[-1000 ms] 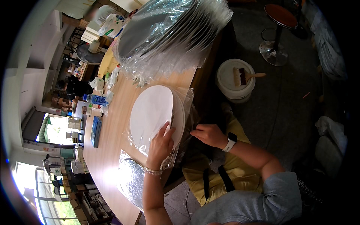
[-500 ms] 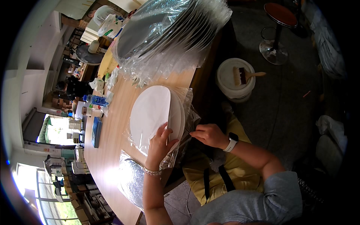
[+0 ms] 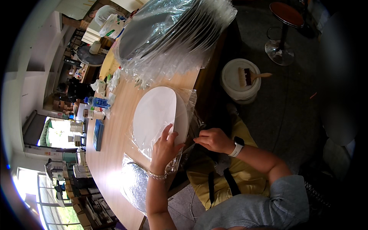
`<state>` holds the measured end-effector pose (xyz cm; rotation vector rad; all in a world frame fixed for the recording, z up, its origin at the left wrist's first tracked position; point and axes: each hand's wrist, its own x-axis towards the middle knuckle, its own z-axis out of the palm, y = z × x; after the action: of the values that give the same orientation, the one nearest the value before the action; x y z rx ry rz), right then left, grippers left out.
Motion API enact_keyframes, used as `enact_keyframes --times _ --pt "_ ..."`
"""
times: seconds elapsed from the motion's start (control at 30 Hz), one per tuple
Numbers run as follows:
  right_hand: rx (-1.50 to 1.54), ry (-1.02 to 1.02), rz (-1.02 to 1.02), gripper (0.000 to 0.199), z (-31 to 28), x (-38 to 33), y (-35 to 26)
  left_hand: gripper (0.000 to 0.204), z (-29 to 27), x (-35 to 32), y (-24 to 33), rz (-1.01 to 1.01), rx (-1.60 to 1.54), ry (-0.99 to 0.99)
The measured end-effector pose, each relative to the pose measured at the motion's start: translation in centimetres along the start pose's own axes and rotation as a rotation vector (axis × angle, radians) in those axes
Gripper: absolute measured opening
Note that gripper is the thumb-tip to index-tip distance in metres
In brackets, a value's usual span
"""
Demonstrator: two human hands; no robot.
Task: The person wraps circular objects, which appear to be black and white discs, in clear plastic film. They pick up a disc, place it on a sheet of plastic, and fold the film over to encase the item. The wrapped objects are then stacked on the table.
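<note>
The white disc (image 3: 155, 115) lies flat in its clear bag (image 3: 188, 100) at the table's (image 3: 111, 153) right edge, just far of both hands. The left hand (image 3: 165, 147) rests spread-fingered on the disc's near rim, pressing the film. The right hand (image 3: 214, 140), just right of it off the table edge, pinches something thin, seemingly the bag's edge.

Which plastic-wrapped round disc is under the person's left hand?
The white disc at mid-table: the left hand presses on its near edge. The big wrapped stack of discs sits farther away, and a silvery one lies nearer, untouched.
</note>
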<state>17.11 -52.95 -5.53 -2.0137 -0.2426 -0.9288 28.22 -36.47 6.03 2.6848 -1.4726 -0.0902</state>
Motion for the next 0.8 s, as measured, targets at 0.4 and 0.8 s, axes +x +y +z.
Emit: enact_keyframes --times 0.4,0.8 --pt "0.255 -0.133 0.24 0.021 -0.6 -0.1 -0.9 0.041 0.1 -0.9 -1.0 0.029 -0.158 0.038" --pt "1.167 -0.233 1.087 0.025 4.8 8.1 -1.1 0.04 4.1 -5.3 0.7 0.09 0.057 0.439"
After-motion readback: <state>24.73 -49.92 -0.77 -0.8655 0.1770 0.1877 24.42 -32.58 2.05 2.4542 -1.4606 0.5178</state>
